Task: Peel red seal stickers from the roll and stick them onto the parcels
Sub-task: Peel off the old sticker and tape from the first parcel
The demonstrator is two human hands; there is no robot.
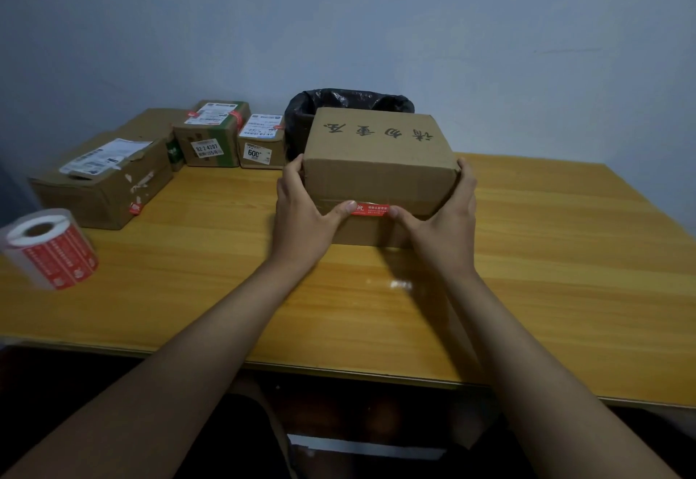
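Note:
A brown cardboard parcel (380,154) with handwritten characters on its top stands in the middle of the wooden table (565,252). A red seal sticker (373,209) lies across the seam of its front face. My left hand (301,211) grips the parcel's left side, its thumb pressing the sticker's left end. My right hand (448,222) grips the right side, thumb on the sticker's right end. The roll of red stickers (49,249) stands at the table's left edge, away from both hands.
Three other parcels sit at the back left: a large torn one (105,181), a green-taped one (211,136) and a small one (261,141), each showing a red sticker. A bin with a black bag (339,102) stands behind the held parcel.

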